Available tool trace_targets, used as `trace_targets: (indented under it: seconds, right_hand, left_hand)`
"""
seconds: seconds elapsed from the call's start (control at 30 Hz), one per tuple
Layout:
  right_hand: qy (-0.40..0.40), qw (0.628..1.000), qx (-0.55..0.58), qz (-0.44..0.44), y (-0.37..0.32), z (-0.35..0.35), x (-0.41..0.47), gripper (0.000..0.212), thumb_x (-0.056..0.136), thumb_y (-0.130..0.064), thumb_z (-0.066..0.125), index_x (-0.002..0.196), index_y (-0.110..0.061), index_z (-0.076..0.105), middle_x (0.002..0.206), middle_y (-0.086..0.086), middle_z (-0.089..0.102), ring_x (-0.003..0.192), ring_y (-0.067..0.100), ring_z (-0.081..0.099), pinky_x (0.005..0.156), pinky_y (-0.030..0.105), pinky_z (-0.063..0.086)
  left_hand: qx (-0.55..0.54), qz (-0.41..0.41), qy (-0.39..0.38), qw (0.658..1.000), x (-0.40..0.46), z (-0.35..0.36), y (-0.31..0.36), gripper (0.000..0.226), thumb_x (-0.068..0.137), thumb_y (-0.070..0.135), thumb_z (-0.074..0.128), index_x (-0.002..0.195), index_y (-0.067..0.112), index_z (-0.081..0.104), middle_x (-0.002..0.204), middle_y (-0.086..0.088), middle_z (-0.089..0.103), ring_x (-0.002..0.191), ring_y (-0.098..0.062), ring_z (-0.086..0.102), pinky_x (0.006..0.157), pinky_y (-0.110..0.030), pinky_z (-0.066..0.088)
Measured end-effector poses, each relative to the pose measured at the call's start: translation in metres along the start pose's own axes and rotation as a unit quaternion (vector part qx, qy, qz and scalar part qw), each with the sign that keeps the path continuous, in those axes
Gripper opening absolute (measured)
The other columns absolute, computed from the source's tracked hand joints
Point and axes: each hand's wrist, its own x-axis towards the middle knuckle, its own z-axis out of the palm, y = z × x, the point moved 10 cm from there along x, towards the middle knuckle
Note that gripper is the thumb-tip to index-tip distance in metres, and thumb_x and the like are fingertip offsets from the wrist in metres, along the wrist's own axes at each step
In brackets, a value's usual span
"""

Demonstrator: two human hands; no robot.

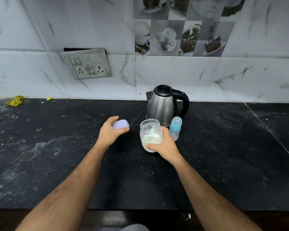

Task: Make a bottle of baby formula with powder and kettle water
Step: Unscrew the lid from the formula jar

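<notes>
A clear plastic jar [150, 135] of white formula powder stands open on the black counter, with a scoop visible inside near its mouth. My right hand [165, 145] is wrapped around the jar's right side. My left hand [109, 132] holds the jar's pale lilac lid [120, 124] to the left of the jar, a little above the counter. A capped baby bottle [175, 128] with a blue collar stands just right of the jar. Behind both is a steel electric kettle [163, 105] with a black handle, its lid shut.
The black stone counter [57, 155] runs wide to both sides and ends at a front edge near me. A tiled wall with a switch-and-socket plate [88, 64] rises behind. A yellow cloth [15, 100] and a small yellow bit [49, 99] lie at the far left.
</notes>
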Motion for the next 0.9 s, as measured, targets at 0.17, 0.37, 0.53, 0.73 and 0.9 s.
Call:
trace_targets:
  seconds: [0.17,0.37,0.53,0.73,0.9]
  right_hand:
    - [0.008,1.0,-0.017,0.023,0.024,0.006,0.009,0.05,0.068,0.004,0.081,0.085,-0.033,0.052,0.086,-0.013,0.061,0.078,-0.018,0.059,0.07,0.006,0.047]
    - [0.009,0.995,-0.024,0.096,0.06,0.019,0.012,0.073,0.062,-0.022,0.086,0.122,-0.03,0.045,0.112,-0.018,0.058,0.102,0.001,0.058,0.078,0.019,0.046]
    - [0.003,0.994,-0.028,0.108,0.066,0.023,0.011,0.073,0.064,-0.02,0.087,0.123,-0.028,0.044,0.111,-0.018,0.057,0.098,-0.003,0.056,0.072,0.013,0.043]
    - [0.0,0.993,-0.028,0.113,0.071,0.023,0.012,0.075,0.064,-0.022,0.087,0.125,-0.028,0.045,0.112,-0.018,0.058,0.1,-0.003,0.056,0.074,0.013,0.043]
    - [0.0,0.994,-0.022,0.108,0.075,0.024,0.015,0.079,0.061,-0.024,0.088,0.127,-0.028,0.045,0.117,-0.015,0.059,0.106,0.003,0.058,0.083,0.02,0.047]
  left_hand:
    - [0.106,-0.007,0.027,0.994,-0.001,-0.011,-0.05,0.088,0.066,0.03,0.088,0.142,0.018,0.045,0.142,-0.003,0.052,0.131,-0.023,0.046,0.11,-0.04,0.038]
    - [0.198,-0.029,0.023,0.979,-0.003,-0.009,-0.091,0.092,0.066,0.03,0.088,0.145,0.019,0.042,0.142,-0.004,0.052,0.133,-0.029,0.04,0.109,-0.049,0.037]
    - [0.217,-0.023,0.017,0.976,-0.002,-0.004,-0.104,0.08,0.07,0.034,0.084,0.141,0.017,0.048,0.14,-0.003,0.054,0.13,-0.03,0.045,0.107,-0.046,0.04]
    - [0.094,-0.03,0.065,0.993,0.003,-0.004,-0.1,0.039,0.086,0.044,0.066,0.119,0.023,0.065,0.113,0.004,0.069,0.109,-0.018,0.063,0.096,-0.036,0.048]
    - [-0.193,-0.217,0.083,0.953,0.009,0.006,-0.131,0.041,0.095,0.049,0.043,0.115,0.017,0.06,0.117,-0.011,0.062,0.098,-0.028,0.066,0.071,-0.041,0.06]
